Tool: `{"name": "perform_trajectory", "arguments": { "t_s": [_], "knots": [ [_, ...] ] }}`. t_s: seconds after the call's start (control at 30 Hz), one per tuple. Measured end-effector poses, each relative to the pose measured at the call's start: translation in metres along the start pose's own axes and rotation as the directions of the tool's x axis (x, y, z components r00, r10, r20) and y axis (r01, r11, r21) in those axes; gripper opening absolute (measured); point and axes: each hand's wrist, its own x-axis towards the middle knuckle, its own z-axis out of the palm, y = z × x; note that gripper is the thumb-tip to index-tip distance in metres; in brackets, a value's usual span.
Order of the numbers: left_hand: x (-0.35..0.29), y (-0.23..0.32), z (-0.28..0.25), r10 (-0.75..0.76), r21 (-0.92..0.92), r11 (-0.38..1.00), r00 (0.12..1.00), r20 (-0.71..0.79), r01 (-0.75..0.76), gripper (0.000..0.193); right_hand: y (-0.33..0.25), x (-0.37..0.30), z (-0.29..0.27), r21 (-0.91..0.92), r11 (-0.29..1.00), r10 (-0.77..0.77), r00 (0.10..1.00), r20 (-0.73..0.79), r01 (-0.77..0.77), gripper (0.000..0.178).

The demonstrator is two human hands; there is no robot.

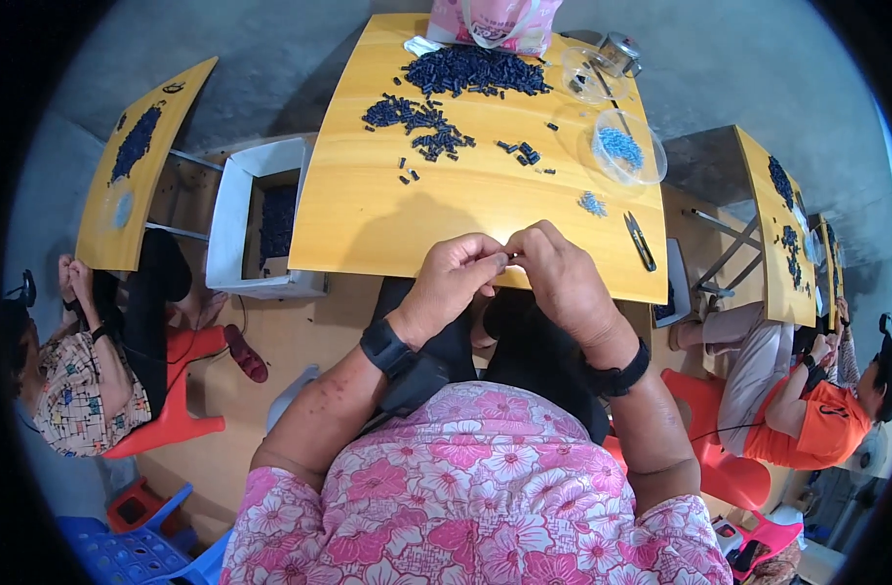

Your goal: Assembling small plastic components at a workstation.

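Note:
My left hand (454, 283) and my right hand (566, 281) meet over the near edge of the yellow table (368, 239). Thumbs and fingertips of both are pinched together on a small dark part (511, 257), mostly hidden by the fingers. Ahead lie several loose small black cylindrical parts (524, 152), with a larger spread of them (421, 125) beyond. To the right of my right hand rest thread snips (640, 242) with dark handles. Farther off is a little heap of light-blue pieces (592, 203), near a clear bowl (651, 168) holding more of them.
A big dark pile (475, 71) and a pink bag (495, 24) occupy the far end. Another clear tub (574, 86) and a metal mug (618, 54) stand far right. Left of the table is a white box (233, 219). Co-workers sit at side tables (158, 146) on both sides.

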Motion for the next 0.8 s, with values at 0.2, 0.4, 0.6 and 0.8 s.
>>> {"name": "perform_trajectory", "arguments": {
  "t_s": [0.2, 0.4, 0.6, 0.8],
  "knots": [
    [-0.011, -0.002, -0.003, -0.001, -0.133, 0.991, 1.0, 0.008, 0.002, 0.022, -0.004, -0.016, 0.023, 0.69, 0.691, 0.37, 0.926, -0.079, -0.217, 0.013],
    [-0.014, -0.002, -0.005, -0.019, -0.189, 0.982, 0.999, -0.044, 0.011, 0.023, -0.01, -0.014, 0.025, 0.744, 0.646, 0.373, 0.921, -0.112, -0.171, 0.022],
    [-0.01, -0.005, -0.005, -0.006, -0.154, 0.988, 1.0, 0.006, 0.007, 0.023, -0.003, -0.011, 0.029, 0.679, 0.719, 0.352, 0.92, -0.172, -0.148, 0.017],
    [0.003, -0.006, -0.015, -0.006, 0.038, 0.999, 0.996, 0.087, 0.003, 0.016, 0.01, -0.014, 0.028, 0.619, 0.77, 0.293, 0.947, -0.13, -0.153, 0.02]
  ]
}}
